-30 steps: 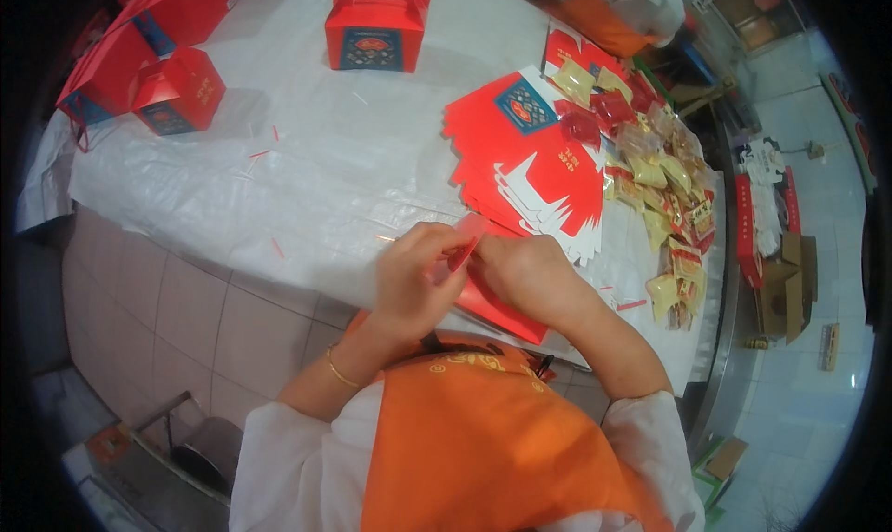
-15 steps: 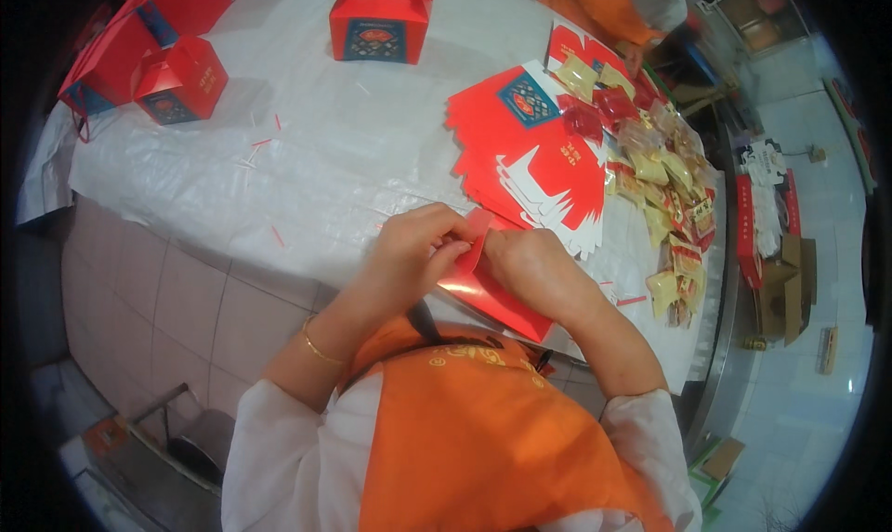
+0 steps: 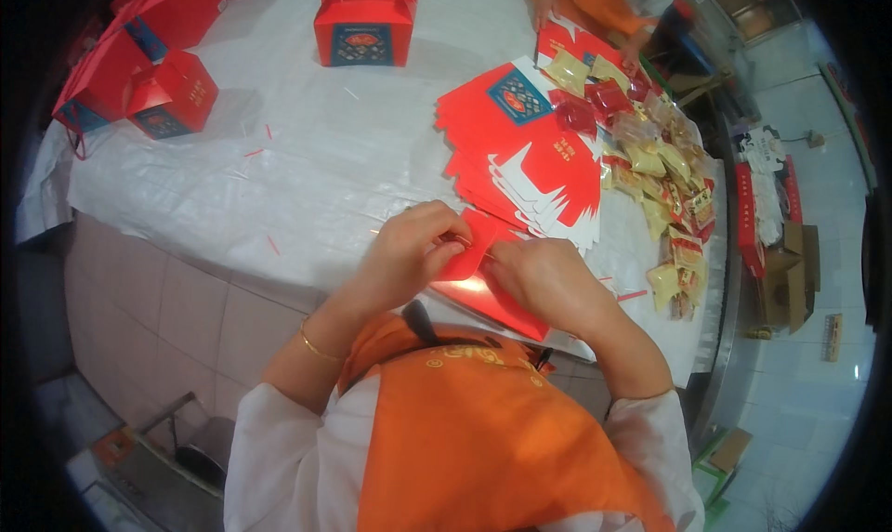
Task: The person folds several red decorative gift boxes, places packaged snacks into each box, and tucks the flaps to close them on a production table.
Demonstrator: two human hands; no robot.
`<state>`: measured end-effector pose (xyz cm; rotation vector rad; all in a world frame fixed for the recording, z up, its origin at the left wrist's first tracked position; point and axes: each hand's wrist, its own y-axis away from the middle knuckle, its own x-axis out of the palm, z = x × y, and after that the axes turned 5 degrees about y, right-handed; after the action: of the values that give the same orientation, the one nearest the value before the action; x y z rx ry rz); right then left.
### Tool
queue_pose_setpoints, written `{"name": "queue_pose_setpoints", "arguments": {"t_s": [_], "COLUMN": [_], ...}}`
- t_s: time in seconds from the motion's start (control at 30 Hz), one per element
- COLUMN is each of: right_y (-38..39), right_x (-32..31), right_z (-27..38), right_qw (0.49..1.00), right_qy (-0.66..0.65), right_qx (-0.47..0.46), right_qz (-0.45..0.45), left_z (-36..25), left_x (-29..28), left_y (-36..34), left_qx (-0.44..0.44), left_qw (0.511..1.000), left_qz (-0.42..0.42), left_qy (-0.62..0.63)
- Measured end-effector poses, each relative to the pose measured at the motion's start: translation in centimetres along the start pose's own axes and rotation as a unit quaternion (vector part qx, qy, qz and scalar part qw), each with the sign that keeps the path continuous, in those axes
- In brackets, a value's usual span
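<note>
My left hand (image 3: 413, 249) has its fingers pinched on an upright red flap (image 3: 472, 230) of a folded red carton (image 3: 497, 309) at the table's near edge. My right hand (image 3: 548, 276) is curled against the same flap from the right, fingertips partly hidden. Just beyond them lies a fanned pile of flat red-and-white box blanks (image 3: 511, 160) with blue panels. To its right spreads a heap of yellow and red wrapped packets (image 3: 650, 156).
Assembled red boxes stand at the back: one (image 3: 362, 30) centrally, several (image 3: 172, 91) at the left. Another person's hand (image 3: 632, 58) and orange apron appear at the back right. A white-covered table (image 3: 279, 188) has small red scraps. Cardboard cartons (image 3: 785, 286) sit beside the right wall.
My left hand has risen slightly along the flap, which now leans more openly toward me. My right hand has shifted little. The other person's hands have come further over the back of the table.
</note>
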<state>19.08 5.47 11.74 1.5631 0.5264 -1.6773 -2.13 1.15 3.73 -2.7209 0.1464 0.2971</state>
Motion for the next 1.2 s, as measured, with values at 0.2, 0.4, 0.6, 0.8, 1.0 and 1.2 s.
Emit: {"name": "queue_pose_setpoints", "arguments": {"t_s": [0.2, 0.4, 0.6, 0.8, 1.0, 1.2], "right_y": [0.5, -0.1, -1.1, -2.1, 1.3, 4.6], "right_x": [-0.4, -1.2, -2.6, -3.6, -3.0, 1.8], "right_z": [-0.1, -0.3, -0.4, -1.0, -4.9, -5.0], "right_qw": [0.999, 0.997, 0.998, 0.993, 0.937, 0.921], "right_qy": [-0.002, -0.017, -0.045, -0.051, -0.231, -0.335], "right_qx": [-0.013, -0.054, -0.023, -0.037, 0.097, 0.007], "right_qz": [-0.048, -0.053, -0.028, -0.102, -0.243, -0.201], "left_z": [1.2, 0.7, 0.9, 0.6, -1.4, -5.1], "left_x": [-0.2, -1.2, -1.6, -1.0, -0.8, -1.1], "left_y": [1.1, 1.9, 1.9, 2.4, 1.4, -3.1], "left_qx": [-0.094, -0.047, -0.12, 0.006, 0.101, 0.216], "left_qw": [0.995, 0.984, 0.963, 0.988, 0.959, 0.925], "left_qz": [-0.032, -0.032, -0.14, -0.141, -0.161, 0.076], "left_qy": [0.022, 0.167, 0.195, 0.064, -0.21, -0.304]}}
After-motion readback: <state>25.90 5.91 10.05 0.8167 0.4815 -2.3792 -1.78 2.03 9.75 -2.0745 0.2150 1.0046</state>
